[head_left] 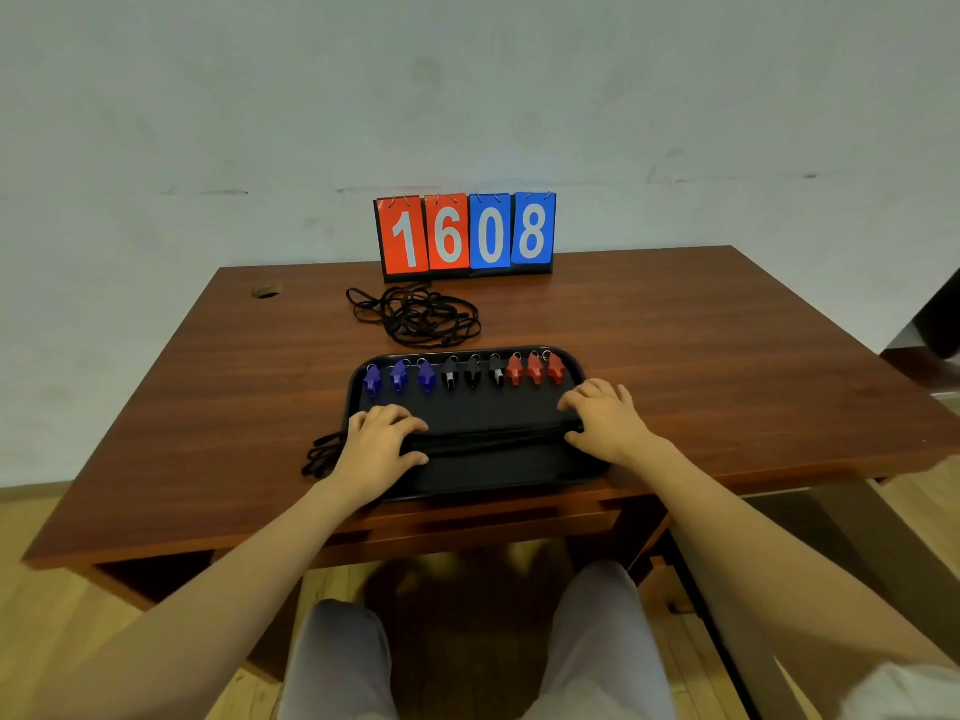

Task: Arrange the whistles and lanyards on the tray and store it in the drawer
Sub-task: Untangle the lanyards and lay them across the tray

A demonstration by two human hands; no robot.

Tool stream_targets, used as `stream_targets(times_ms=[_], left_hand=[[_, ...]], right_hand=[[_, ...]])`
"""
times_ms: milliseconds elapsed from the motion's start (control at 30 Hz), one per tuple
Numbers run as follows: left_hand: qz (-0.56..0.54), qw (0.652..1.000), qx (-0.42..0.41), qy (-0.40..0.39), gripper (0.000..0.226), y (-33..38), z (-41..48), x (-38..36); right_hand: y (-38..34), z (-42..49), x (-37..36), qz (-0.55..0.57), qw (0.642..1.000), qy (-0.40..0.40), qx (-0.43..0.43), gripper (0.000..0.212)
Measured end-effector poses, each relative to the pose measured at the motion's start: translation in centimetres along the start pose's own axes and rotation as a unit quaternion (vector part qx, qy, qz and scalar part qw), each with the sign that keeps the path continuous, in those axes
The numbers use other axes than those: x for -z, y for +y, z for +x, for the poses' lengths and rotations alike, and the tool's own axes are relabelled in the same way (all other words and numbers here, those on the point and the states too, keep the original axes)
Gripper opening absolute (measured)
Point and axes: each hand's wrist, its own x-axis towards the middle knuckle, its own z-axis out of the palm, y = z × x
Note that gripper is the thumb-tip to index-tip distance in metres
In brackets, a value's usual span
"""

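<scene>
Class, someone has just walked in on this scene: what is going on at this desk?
A seated person holds a straightened bundle of black lanyards across the near half of a black tray, left hand at one end, right hand at the other. Three blue whistles, three black whistles and three red whistles line its far edge. A tangled lanyard pile lies on the desk in front of a scoreboard.

Table lies open beside the tray; lanyard tangle and scoreboard stand behind it.
</scene>
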Motion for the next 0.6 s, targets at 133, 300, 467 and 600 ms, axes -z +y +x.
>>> stream_targets(times_ms=[133,300,467,600], left_hand=[[0.001,1.000,0.005,-0.025,0.042,0.7,0.4,-0.1],[0.002,0.997,-0.001,-0.078,0.044,0.9,1.2,0.1],[-0.034,0.998,0.000,-0.053,0.049,1.4,3.8,1.3],[-0.013,1.000,0.023,0.000,0.041,1.5,8.3,3.2]], right_hand=[[-1.1,0.4,-0.6,-0.013,1.000,-0.014,0.024,0.041],[-1.7,0.9,-0.4,-0.019,0.999,-0.042,0.029,0.040],[-3.9,3.3,1.6,0.008,0.997,0.012,0.072,0.043],[-6.2,7.6,4.3,0.016,0.992,0.061,0.109,0.036]])
